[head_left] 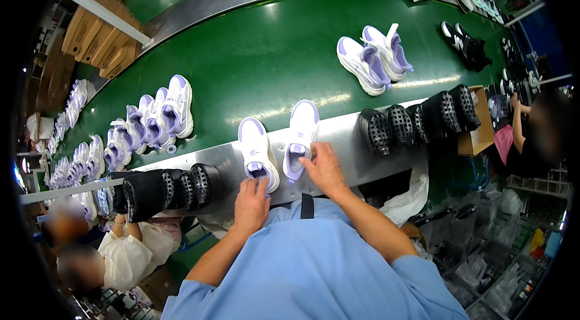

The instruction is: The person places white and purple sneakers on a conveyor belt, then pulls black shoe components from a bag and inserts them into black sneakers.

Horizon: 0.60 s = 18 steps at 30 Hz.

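Two white sneakers with lavender toes and linings stand side by side at the near edge, toes pointing away from me. At the heel of the left sneaker (255, 142), my left hand (251, 204) has its fingers curled onto the collar. My right hand (325, 170) grips the collar of the right sneaker (304, 120), its thumb at the shoe's opening and its fingers along the outer side. Both shoes rest partly on a metal ledge (227, 155) and partly on the green surface (241, 60). What the fingertips touch inside the collars is hidden.
Black perforated shoe-shaped forms (187, 187) line the ledge at left, with more forms (417, 123) at right. Another sneaker pair (362, 66) stands farther right; several sneakers (158, 114) stand left. Black shoes (465, 45) lie far right. Co-workers (130, 253) are on both sides.
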{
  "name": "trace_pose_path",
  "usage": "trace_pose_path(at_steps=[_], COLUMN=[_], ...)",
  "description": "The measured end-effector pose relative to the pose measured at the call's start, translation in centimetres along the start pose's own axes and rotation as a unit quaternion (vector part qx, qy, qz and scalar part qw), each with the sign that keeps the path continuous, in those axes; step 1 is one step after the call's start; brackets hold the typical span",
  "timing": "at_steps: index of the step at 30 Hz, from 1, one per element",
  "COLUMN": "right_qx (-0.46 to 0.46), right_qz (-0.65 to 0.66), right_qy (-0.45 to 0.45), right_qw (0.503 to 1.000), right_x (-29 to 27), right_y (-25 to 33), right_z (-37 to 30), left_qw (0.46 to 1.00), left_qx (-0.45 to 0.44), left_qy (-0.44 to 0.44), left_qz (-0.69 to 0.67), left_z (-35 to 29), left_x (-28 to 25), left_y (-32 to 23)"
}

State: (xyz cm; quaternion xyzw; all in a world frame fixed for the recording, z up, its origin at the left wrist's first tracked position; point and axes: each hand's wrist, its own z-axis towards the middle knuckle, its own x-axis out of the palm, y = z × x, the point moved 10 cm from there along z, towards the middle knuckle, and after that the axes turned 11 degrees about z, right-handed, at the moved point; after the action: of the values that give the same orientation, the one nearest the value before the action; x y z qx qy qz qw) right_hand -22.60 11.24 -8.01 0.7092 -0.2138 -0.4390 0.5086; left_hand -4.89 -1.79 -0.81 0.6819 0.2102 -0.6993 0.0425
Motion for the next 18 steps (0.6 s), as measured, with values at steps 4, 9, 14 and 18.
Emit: trace_pose_path(at_steps=[4,9,14,18], right_qx=[-0.114,-0.087,0.002,-0.153], right_qz=[-0.077,-0.091,-0.015,-0.250], right_qy=[0.028,0.076,0.167,-0.017], right_qw=[0.990,0.989,0.986,0.956], right_x=[3.7,5.2,2.1,-11.8], right_y=[3.9,3.7,4.3,6.7], right_z=[-0.3,0.8,3.5,11.3], left_qw=[0.998,0.991,0.997,0.994], left_qx=[0.021,-0.030,-0.050,-0.068], left_qy=[0.000,0.098,0.030,0.013], left_qz=[-0.056,-0.082,0.053,0.090], left_z=[1.2,2.2,5.7,10.3], left_x=[2.8,4.3,5.0,4.4], left_y=[-0.2,-0.1,0.7,7.2])
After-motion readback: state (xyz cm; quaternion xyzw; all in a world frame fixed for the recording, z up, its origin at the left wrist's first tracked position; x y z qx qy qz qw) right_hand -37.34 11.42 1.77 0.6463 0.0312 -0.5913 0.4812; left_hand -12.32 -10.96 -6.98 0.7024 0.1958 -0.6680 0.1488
